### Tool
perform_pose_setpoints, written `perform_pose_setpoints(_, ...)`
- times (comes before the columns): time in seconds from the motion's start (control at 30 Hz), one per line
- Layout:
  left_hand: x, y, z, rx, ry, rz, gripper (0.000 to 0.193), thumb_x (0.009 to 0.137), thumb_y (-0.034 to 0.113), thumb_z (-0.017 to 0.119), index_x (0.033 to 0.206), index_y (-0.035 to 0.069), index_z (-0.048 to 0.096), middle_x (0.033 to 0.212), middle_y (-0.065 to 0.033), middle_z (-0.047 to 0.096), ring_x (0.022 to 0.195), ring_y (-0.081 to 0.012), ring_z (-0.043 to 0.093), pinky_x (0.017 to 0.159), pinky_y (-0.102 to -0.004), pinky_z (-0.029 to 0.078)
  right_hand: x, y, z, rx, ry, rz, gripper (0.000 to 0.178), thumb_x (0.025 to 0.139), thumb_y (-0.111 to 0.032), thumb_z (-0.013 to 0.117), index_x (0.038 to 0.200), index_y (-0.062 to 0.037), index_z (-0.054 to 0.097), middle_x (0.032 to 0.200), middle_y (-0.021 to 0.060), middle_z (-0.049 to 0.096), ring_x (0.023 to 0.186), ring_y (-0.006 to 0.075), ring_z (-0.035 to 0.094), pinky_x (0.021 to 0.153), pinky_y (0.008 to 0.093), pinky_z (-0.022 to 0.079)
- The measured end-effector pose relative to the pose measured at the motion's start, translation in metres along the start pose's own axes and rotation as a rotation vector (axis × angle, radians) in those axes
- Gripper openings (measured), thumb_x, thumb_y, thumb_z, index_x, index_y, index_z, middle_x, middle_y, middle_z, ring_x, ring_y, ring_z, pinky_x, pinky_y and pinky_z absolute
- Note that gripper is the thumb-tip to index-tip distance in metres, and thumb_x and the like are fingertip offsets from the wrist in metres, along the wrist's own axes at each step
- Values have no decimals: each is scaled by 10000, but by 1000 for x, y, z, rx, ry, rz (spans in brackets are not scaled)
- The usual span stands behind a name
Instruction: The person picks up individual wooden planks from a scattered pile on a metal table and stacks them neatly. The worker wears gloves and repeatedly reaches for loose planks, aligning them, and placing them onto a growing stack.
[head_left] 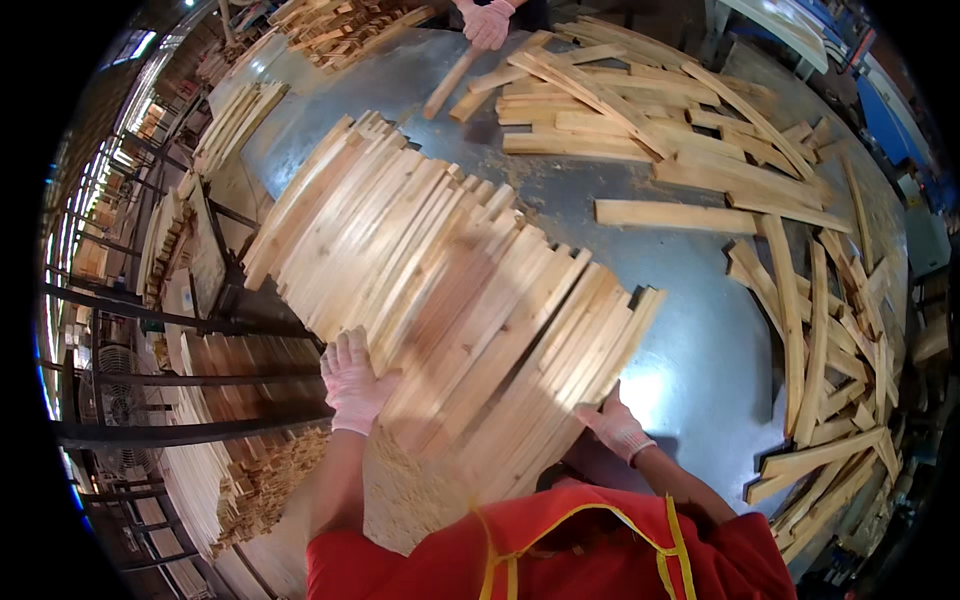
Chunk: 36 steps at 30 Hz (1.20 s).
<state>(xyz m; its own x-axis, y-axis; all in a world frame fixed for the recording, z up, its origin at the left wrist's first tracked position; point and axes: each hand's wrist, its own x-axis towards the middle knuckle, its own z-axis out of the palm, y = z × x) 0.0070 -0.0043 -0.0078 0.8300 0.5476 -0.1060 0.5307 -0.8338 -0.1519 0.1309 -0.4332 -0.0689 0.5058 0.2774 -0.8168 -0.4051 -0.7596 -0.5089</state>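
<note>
A broad row of light wooden strips [440,290] lies side by side on the metal table, slanting from the upper left down toward my body. Their ends are uneven, and a dark gap runs between a few strips at the right. My left hand [352,385], in a pale pink glove, rests with outstretched fingers against the row's left-hand ends. At the row's near right edge, my right hand [612,425], gloved alike, has its thumb over the outermost strip and its fingers along that strip's side. Part of its grip is hidden.
Loose boards [640,120] lie heaped at the far right, with a tangled pile [820,340] down the right side. Across the metal table [690,330], a co-worker's gloved hand [488,24] holds a wooden strip [452,82]. Stacked wood [265,485] stands at lower left beside dark metal bars.
</note>
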Motion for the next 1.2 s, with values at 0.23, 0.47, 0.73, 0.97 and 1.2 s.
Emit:
perform_pose_setpoints(0.23, 32, -9, -21, -33, -77, 32, 1170, 753, 674, 804, 1662, 109, 333, 1702, -252, 316, 1569, -444, 284, 1293, -552, 190, 20, -3, 24, 211, -5, 24, 870, 919, -434, 768, 1476, 128, 406, 1027, 206, 757, 889, 289, 754, 802, 377, 614)
perform_pose_setpoints(0.47, 94, -65, 8, -49, 49, 84, 1068, 714, 548, 847, 1590, 75, 457, 1644, -279, 393, 1494, -492, 367, 1264, -568, 263, 44, -75, 52, -139, -17, 7, 898, 906, -521, 758, 1464, 117, 459, 1003, 240, 768, 979, 335, 758, 908, 389, 588)
perform_pose_setpoints(0.73, 218, -150, 2, -40, 119, 122, 1044, 685, 499, 896, 1538, 57, 488, 1583, -261, 452, 1430, -486, 433, 1210, -589, 332, 92, -240, 82, -17, -114, 15, 1255, 942, -627, 660, 1560, 254, 13, 1086, 259, 753, 1104, 333, 744, 1048, 389, 536)
perform_pose_setpoints(0.97, 157, 11, 32, -208, 223, 704, 506, 951, 291, 688, 1386, 52, 591, 1366, -182, 607, 1318, -376, 557, 1078, -534, 471, 116, -249, 25, -510, -195, -493, 647, 942, -505, 663, 1420, -71, 638, 1274, 257, 715, 1221, 383, 675, 1077, 392, 517)
perform_pose_setpoints(1.2, 157, 44, 24, -270, 204, 561, 482, 915, 388, 745, 1305, 121, 648, 1200, -95, 683, 1073, -328, 654, 924, -507, 518, 210, -342, -64, -400, 572, -686, 489, 976, -327, 620, 1406, -94, 617, 1157, 216, 745, 1085, 415, 696, 940, 447, 551)
